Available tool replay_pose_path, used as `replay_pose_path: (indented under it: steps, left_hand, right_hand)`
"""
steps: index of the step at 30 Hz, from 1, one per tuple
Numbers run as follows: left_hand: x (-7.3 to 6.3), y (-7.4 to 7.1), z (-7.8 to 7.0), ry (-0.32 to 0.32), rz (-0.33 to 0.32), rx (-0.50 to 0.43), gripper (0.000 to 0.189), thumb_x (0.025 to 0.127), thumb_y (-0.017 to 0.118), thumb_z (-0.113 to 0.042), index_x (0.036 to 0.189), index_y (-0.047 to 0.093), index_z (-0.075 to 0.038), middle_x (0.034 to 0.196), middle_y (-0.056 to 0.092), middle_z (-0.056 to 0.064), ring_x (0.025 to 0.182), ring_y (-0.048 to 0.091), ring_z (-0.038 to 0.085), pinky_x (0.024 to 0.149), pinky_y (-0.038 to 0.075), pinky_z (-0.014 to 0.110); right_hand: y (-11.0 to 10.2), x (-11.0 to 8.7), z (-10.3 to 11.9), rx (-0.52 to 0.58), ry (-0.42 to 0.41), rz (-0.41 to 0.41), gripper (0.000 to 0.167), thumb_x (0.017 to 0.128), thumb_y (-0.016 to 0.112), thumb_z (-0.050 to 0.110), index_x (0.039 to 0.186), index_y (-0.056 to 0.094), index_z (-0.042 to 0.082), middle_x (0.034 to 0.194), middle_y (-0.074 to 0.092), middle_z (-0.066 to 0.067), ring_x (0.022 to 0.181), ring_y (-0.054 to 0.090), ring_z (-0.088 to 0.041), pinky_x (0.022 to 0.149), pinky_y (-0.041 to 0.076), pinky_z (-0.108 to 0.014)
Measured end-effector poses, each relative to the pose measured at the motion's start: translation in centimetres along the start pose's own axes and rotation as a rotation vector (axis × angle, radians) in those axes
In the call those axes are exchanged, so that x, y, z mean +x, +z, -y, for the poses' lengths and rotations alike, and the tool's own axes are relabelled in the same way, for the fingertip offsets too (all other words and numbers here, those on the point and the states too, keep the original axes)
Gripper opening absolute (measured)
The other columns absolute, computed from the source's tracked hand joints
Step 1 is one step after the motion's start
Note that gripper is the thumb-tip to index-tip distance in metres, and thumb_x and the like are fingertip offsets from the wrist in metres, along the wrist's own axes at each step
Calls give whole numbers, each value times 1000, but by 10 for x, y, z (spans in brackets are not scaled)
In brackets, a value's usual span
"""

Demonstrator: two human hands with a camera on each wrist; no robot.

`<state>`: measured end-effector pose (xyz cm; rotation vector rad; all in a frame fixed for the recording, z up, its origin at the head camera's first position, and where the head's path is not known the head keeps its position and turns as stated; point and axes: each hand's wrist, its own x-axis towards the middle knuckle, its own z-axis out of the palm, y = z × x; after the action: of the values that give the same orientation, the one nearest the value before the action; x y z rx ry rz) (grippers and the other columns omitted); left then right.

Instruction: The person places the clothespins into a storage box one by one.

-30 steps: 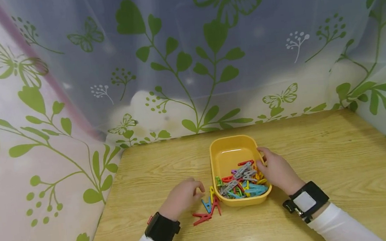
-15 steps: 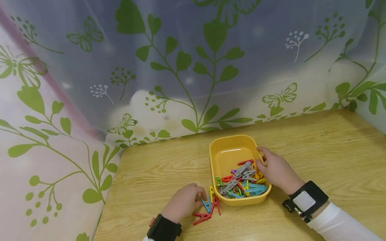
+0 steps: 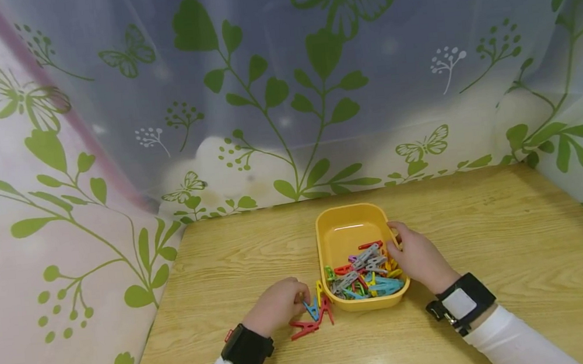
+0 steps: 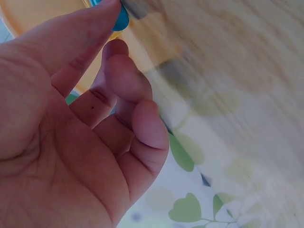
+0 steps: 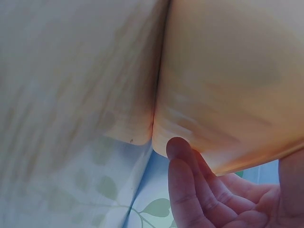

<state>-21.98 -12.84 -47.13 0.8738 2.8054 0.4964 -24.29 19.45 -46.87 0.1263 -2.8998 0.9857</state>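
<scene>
My left hand (image 3: 278, 305) pinches one end of a blue clothespin (image 3: 312, 310) lying on the table left of a yellow plastic bin (image 3: 322, 243). In the left wrist view, the clothespin's blue end (image 4: 121, 20) shows at the thumb tip; the other fingers curl below it. A yellow clothespin (image 3: 319, 292) and two red clothespins, one nearer the bin (image 3: 326, 310) and one in front (image 3: 304, 329), lie close by. My right hand (image 3: 422, 256) grips the bin's right rim, with the thumb inside and the fingers against the outer wall (image 5: 213, 95).
Inside the bin, several clothespins (image 3: 367, 271) in grey, red, blue, yellow and green are heaped toward the near end. The wooden table (image 3: 244, 239) ends at a printed curtain (image 3: 246, 151) behind and at both sides.
My left hand has come down and to the right onto the blue clothespin, its thumb and index finger closing at the end. My right hand and the bin have stayed put.
</scene>
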Motion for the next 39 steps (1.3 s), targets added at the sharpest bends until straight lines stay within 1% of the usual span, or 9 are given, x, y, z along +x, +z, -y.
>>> replay_pose_path:
  steps: [6,9,13,18,22,26,31,36,39]
  left_hand:
    - [-2,-9,3,11,-28,-53,11,91,76,-4,87,71,-13,78,53,-6,69,45,8,63,40,24]
    - [-2,-15,7,36,-74,-40,11,91,77,-5,88,72,-13,79,54,-6,69,45,8,64,40,24]
    - [-3,-26,8,36,-139,-6,10,91,78,-8,88,70,-14,78,52,-5,70,44,10,65,40,26]
    - [-3,-41,2,11,-184,9,8,93,76,-11,90,69,-13,79,49,-4,71,44,11,64,39,26]
    - [0,-49,-7,13,-215,16,6,94,75,-11,93,70,-13,80,50,-4,70,44,11,64,39,25]
    - [7,-51,-15,31,-239,19,5,94,75,-12,96,71,-13,79,51,-5,69,44,10,63,39,24]
    - [16,-46,-23,54,-261,10,4,94,76,-14,97,72,-13,77,52,-4,68,43,9,61,38,22]
    - [25,-40,-32,56,-249,14,6,96,74,-19,98,73,-14,78,52,-5,68,44,9,61,38,22]
    - [30,-38,-37,55,-237,7,5,96,75,-18,98,72,-14,81,56,-5,69,46,9,61,40,22]
  right_hand:
    - [2,0,-2,0,14,10,54,107,53,22,152,38,-4,115,65,-26,65,55,-18,55,45,-31]
    - [2,0,-2,3,23,15,55,107,53,23,152,37,-3,116,64,-26,65,54,-18,55,45,-31]
    - [1,0,-1,3,20,11,55,106,53,22,152,38,-4,116,64,-26,64,54,-18,55,45,-31]
    - [1,-1,0,-1,2,2,54,106,53,21,151,38,-5,115,65,-27,64,55,-17,55,45,-30]
    - [0,-1,0,-1,1,1,54,106,53,21,151,38,-5,115,66,-27,65,56,-18,56,46,-30]
    - [0,-1,0,-4,6,0,55,106,54,21,151,38,-5,116,66,-28,67,57,-18,57,47,-30]
    - [1,-1,0,7,8,9,55,106,53,22,152,38,-4,117,65,-28,63,55,-17,54,45,-30]
    - [0,-1,0,12,0,7,55,106,53,21,152,38,-5,114,66,-26,59,52,-16,52,44,-30]
    - [0,-2,1,11,0,6,55,106,53,21,151,38,-5,113,66,-26,60,52,-16,52,44,-30]
